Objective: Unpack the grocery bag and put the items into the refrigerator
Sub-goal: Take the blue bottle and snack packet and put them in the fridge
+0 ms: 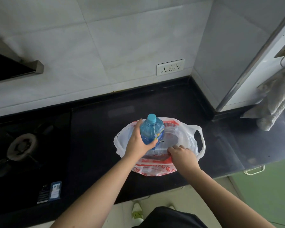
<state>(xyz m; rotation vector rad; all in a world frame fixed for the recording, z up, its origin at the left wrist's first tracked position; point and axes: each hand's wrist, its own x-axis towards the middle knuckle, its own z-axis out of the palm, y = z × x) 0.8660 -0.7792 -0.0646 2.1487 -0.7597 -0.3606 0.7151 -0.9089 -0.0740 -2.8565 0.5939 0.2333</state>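
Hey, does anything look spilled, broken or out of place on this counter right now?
Nothing stands out. The blue bottle is capped and upright in the left hand, the right hand holds the plastic bag open, and the counter shows no spill.

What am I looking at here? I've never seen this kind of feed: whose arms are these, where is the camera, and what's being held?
No machine here: a person's two bare arms, seen from a camera on their head, looking forward and down. A white plastic bag with red print sits on a black counter. The left hand grips a blue bottle standing upright in the bag's mouth. The right hand pinches the bag's near edge with its fingers. To the left is a gas burner; on the wall behind, a socket. A cloth hangs at the right.
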